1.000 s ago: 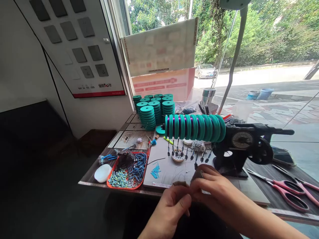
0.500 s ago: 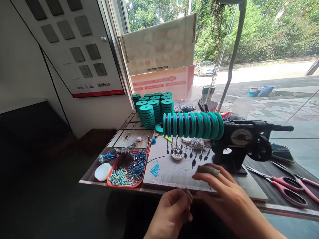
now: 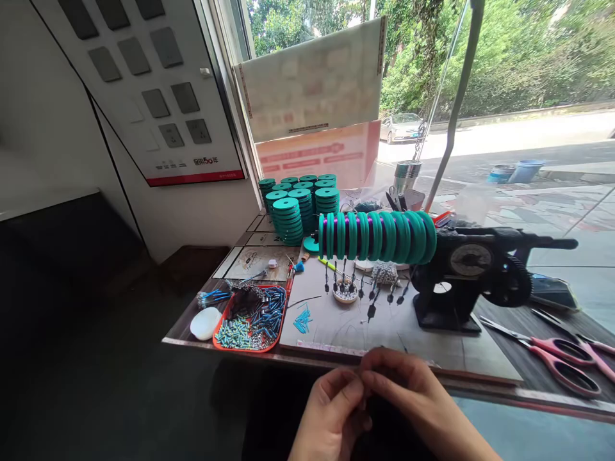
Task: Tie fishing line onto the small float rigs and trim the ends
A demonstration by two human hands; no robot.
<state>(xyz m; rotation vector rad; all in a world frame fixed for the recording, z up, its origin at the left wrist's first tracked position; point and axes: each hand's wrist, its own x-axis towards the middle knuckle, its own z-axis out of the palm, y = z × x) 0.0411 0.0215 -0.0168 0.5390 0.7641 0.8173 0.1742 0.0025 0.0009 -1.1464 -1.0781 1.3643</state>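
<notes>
My left hand (image 3: 331, 410) is closed in a pinch just off the table's front edge. My right hand (image 3: 408, 390) meets it there, thumb and index finger pressed together against the left fingertips. Whatever lies between the fingers is too small or hidden to make out. Beyond the hands, a row of green foam spools (image 3: 377, 235) sits on the shaft of a black winding machine (image 3: 451, 282). Small dark weights (image 3: 371, 310) hang from the spools on thin lines. A round dish of white beads (image 3: 346, 292) stands beneath them.
An orange tray (image 3: 250, 349) of small blue and green tubes sits left, beside a white round lid (image 3: 205, 323). Stacked green spools (image 3: 287, 221) stand at the back. Light-blue sticks (image 3: 302, 320) lie on the board (image 3: 331, 330). Pink-handled scissors (image 3: 567, 365) lie right.
My right hand has come down and left from over the board, and its fingers have closed against my left fingertips. The left hand stays pinched. The whole view has shifted slightly.
</notes>
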